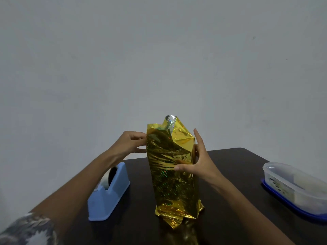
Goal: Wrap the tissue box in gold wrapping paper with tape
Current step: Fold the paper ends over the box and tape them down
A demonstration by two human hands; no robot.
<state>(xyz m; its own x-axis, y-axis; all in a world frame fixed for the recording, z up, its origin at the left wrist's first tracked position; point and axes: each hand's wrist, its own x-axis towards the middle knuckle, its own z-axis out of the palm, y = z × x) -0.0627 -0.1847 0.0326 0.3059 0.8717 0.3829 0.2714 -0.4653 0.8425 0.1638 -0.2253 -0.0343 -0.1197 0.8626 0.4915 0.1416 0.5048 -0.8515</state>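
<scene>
- One gold-wrapped box stands upright on the worktop; left hand and right hand each grip a side.
- One tape dispenser left, one plastic tub right.

The gold wrapping paper is standing as a tall upright parcel near the middle of the dark bench. It is sheathing the tissue box so fully that no part of the box is showing. The holographic foil is glinting with green flecks and creasing across the front. At the top, the loose end is sticking up unfolded, baring its silver inner side. At the bottom, the crumpled end is splaying out against the bench. The roll of clear tape is sitting in a blue tape dispenser left of the parcel, not touching it.
</scene>
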